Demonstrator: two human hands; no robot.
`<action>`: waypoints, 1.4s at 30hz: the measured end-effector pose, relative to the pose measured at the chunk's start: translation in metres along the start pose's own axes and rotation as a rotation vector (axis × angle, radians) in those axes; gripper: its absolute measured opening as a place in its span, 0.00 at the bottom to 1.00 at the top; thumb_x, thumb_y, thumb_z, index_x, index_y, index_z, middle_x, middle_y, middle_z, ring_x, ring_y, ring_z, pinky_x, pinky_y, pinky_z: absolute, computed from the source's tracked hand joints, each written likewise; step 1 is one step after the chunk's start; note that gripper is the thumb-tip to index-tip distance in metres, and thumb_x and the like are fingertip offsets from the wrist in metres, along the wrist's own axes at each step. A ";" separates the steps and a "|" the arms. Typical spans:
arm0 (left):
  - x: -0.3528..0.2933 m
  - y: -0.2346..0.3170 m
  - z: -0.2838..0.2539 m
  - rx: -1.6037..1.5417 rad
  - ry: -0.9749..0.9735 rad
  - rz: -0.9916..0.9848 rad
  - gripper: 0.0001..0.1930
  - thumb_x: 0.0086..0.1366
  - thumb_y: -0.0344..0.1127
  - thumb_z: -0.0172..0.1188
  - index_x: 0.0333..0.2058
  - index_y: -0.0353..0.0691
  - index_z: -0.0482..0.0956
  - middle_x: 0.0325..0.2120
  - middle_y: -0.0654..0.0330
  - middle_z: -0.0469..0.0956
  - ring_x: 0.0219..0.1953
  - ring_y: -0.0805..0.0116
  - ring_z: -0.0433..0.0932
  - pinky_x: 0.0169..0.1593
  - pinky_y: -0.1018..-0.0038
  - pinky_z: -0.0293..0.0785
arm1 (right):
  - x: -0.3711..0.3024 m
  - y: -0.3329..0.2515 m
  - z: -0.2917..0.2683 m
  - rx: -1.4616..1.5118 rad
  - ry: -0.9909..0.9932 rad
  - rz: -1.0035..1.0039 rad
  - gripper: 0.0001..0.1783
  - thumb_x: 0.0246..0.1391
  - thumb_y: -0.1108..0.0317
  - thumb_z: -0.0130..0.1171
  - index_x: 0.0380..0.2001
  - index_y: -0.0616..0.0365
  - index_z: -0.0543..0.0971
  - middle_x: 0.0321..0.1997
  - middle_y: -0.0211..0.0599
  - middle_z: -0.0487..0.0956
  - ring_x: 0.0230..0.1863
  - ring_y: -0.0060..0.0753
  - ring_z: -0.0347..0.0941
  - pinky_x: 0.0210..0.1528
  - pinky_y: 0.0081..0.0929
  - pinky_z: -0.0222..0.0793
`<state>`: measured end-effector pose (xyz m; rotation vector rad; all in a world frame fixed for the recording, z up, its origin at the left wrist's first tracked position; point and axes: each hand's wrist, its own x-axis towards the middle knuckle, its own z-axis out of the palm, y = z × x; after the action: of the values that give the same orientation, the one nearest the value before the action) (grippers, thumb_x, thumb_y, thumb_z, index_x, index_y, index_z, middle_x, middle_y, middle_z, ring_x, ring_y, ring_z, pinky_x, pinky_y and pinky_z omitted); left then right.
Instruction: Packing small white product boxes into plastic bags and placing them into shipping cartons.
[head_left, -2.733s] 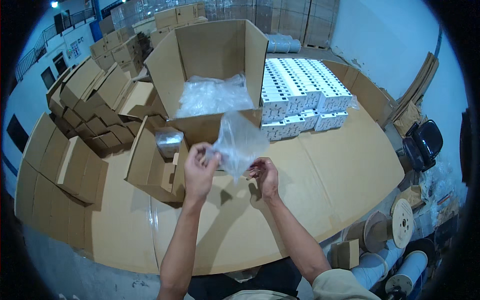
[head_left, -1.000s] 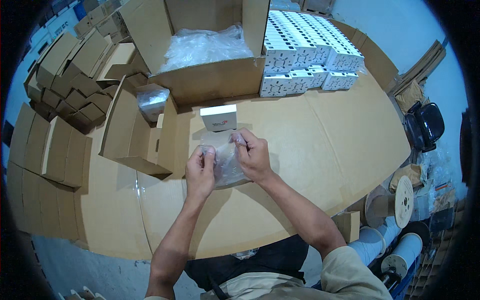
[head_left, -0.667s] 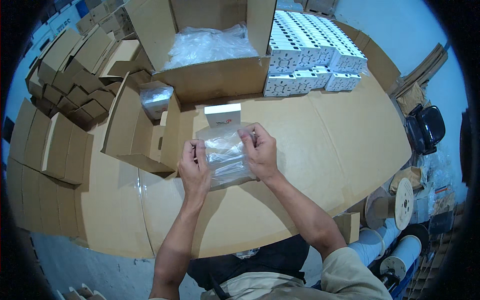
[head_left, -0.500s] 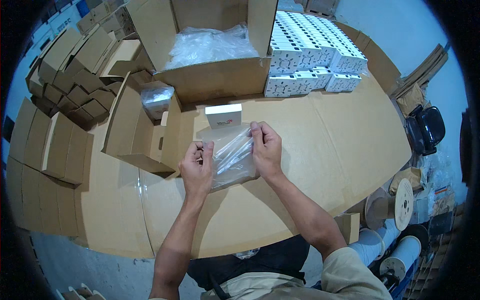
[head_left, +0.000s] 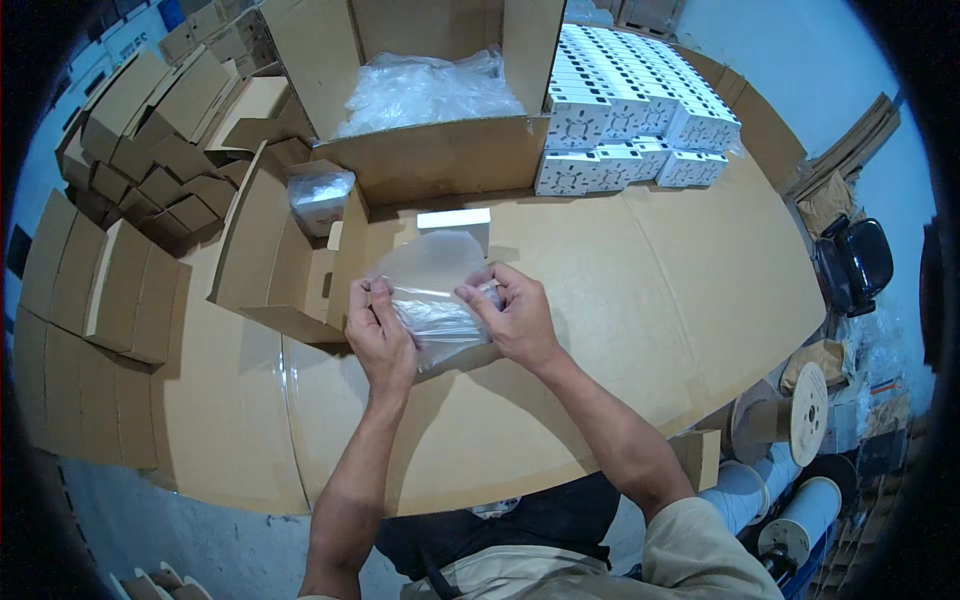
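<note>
One clear plastic bag [head_left: 437, 258] is showing at frame centre, the left hand [head_left: 382, 330] and the right hand [head_left: 522, 322] pinching its opposite sides; pulling evenly and lightly is probably serving best against creasing or tearing.

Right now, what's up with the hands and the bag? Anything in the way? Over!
Left hand and right hand gripping clear bag. White box partly hidden behind it. Open carton near left hand; nothing seems in the way.
</note>
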<state>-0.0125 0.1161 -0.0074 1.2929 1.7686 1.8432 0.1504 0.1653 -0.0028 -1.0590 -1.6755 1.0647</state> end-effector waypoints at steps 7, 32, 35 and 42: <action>0.001 0.002 -0.001 -0.053 0.013 0.002 0.15 0.79 0.40 0.47 0.37 0.33 0.72 0.27 0.62 0.71 0.32 0.73 0.67 0.39 0.73 0.69 | 0.005 0.000 -0.021 0.159 -0.033 0.084 0.09 0.60 0.67 0.66 0.33 0.61 0.79 0.14 0.19 0.70 0.17 0.10 0.60 0.20 0.19 0.56; -0.003 0.004 0.003 -0.258 -0.070 -0.180 0.11 0.77 0.41 0.52 0.41 0.39 0.73 0.25 0.68 0.70 0.24 0.79 0.67 0.28 0.77 0.67 | -0.001 -0.003 -0.005 -0.026 0.147 -0.064 0.17 0.70 0.63 0.51 0.30 0.64 0.75 0.18 0.44 0.72 0.21 0.22 0.65 0.26 0.32 0.64; -0.002 -0.003 0.005 -0.361 -0.018 -0.177 0.11 0.77 0.41 0.52 0.43 0.38 0.73 0.26 0.68 0.71 0.28 0.81 0.69 0.31 0.79 0.68 | -0.001 0.000 -0.004 -0.045 0.135 -0.047 0.17 0.70 0.63 0.51 0.30 0.64 0.76 0.18 0.43 0.73 0.21 0.21 0.65 0.26 0.31 0.64; -0.004 -0.001 0.001 -0.361 -0.319 -0.341 0.13 0.72 0.39 0.61 0.47 0.39 0.73 0.32 0.67 0.77 0.31 0.80 0.74 0.33 0.82 0.73 | 0.000 0.000 -0.005 0.074 0.087 0.022 0.16 0.70 0.62 0.54 0.31 0.62 0.77 0.18 0.31 0.71 0.20 0.18 0.66 0.25 0.25 0.63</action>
<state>-0.0098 0.1146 -0.0097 1.0063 1.3185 1.5704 0.1548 0.1666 -0.0012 -1.0631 -1.5468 1.0712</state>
